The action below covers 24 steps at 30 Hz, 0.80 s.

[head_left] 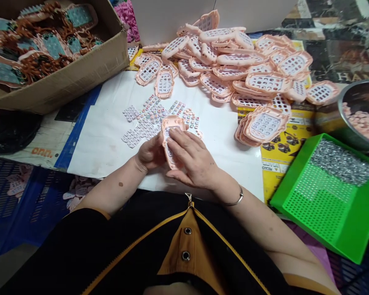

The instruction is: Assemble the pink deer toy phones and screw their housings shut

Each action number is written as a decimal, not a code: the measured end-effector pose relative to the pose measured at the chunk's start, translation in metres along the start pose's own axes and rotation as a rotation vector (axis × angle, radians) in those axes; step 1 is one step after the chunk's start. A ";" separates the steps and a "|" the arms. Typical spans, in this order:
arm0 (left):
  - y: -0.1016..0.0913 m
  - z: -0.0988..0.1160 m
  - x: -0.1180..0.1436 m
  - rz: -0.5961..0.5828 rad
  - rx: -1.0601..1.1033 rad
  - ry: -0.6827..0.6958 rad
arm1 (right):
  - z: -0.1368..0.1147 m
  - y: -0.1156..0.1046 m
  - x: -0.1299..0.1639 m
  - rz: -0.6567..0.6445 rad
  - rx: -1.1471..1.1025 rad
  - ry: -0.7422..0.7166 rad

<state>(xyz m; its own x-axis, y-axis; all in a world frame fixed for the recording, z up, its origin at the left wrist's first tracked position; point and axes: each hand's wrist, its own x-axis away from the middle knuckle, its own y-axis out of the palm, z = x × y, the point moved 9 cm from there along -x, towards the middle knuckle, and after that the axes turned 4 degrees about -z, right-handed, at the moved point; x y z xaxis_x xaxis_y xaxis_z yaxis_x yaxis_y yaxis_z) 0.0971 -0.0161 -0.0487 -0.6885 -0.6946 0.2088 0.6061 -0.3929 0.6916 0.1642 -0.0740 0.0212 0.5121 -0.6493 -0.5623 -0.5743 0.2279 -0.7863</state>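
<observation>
A white sheet (110,135) covers the middle of the work surface, with a blue-edged cover under its left side. At the upper left sits a cardboard box (80,78), tilted toward the person and full of brown and pink parts with teal pads showing. Across the top and right of the sheet spreads a big pile of pink shells (242,69) (each one pierced with rows of small holes), several lying face up, some stacked at the pile's near right edge. At the right, a green tray (320,200) with a perforated floor holds a heap of small shiny metal bits in its far corner, and just behind it stands a metal bowl (332,119) with pink pieces inside. A blue crate (15,200) lies low at the left with a few pale parts on it.

On the sheet, just beyond the hands, lies a scatter of button pads (147,119), white with coloured keys.

The left hand (150,153) is curled around the left edge of one pink shell (171,139), holding it up just above the sheet near the centre. The right hand (193,157) lies across the shell's face, fingers nearly straight and pressed flat on a pad seated in it; a thin bangle (235,199) circles that wrist
</observation>
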 end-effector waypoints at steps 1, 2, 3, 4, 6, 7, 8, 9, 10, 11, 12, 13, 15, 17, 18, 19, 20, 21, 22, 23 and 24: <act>-0.001 0.000 0.000 0.019 0.011 0.004 | -0.002 0.007 0.000 -0.043 0.022 0.009; -0.002 0.001 0.000 0.038 0.018 0.007 | -0.004 0.011 -0.001 -0.072 0.046 0.022; -0.003 0.002 0.000 0.053 0.020 0.014 | -0.005 0.013 -0.002 -0.076 0.072 0.033; -0.004 0.004 0.000 0.065 0.018 0.027 | -0.005 0.011 -0.002 -0.061 0.100 0.037; -0.002 0.007 -0.002 0.051 0.000 0.046 | -0.003 0.001 -0.004 -0.001 0.160 0.042; 0.000 0.009 -0.003 0.027 -0.014 0.049 | 0.003 -0.008 -0.003 0.025 0.190 0.062; 0.002 0.011 -0.004 -0.002 -0.029 0.049 | 0.012 -0.018 -0.002 0.040 0.220 0.106; 0.003 0.012 -0.006 -0.029 -0.044 0.046 | 0.025 -0.029 0.001 0.042 0.251 0.178; 0.003 0.013 -0.006 -0.046 -0.058 0.046 | 0.042 -0.041 0.006 0.031 0.283 0.273; 0.003 0.014 -0.007 -0.049 -0.071 0.050 | 0.060 -0.053 0.013 0.009 0.310 0.382; 0.001 0.016 -0.008 -0.042 -0.082 0.058 | 0.078 -0.065 0.021 -0.019 0.337 0.482; 0.000 0.018 -0.008 -0.030 -0.093 0.071 | 0.095 -0.076 0.031 -0.056 0.369 0.573; -0.001 0.020 -0.007 -0.014 -0.111 0.088 | 0.122 -0.092 0.051 -0.162 0.446 0.708; 0.000 0.020 -0.007 -0.013 -0.119 0.092 | 0.138 -0.099 0.067 -0.279 0.517 0.781; 0.000 0.019 -0.007 -0.015 -0.121 0.092 | 0.143 -0.099 0.073 -0.332 0.543 0.800; 0.000 0.019 -0.007 -0.016 -0.122 0.093 | 0.146 -0.099 0.077 -0.375 0.560 0.811; 0.000 0.019 -0.007 -0.015 -0.122 0.093 | 0.147 -0.097 0.080 -0.406 0.566 0.813; 0.000 0.018 -0.007 -0.013 -0.122 0.091 | 0.147 -0.095 0.081 -0.423 0.564 0.810; 0.000 0.018 -0.007 -0.009 -0.122 0.087 | 0.147 -0.095 0.082 -0.423 0.556 0.803; 0.000 0.017 -0.007 -0.005 -0.121 0.082 | 0.147 -0.095 0.081 -0.407 0.545 0.795; 0.001 0.017 -0.007 -0.002 -0.119 0.076 | 0.147 -0.098 0.081 -0.380 0.531 0.789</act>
<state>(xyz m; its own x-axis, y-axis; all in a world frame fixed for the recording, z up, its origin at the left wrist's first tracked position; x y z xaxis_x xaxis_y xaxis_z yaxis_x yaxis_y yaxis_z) 0.0956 -0.0015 -0.0377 -0.6604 -0.7355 0.1514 0.6508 -0.4599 0.6041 0.3556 -0.0422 0.0148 -0.0756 -0.9944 -0.0742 -0.0063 0.0749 -0.9972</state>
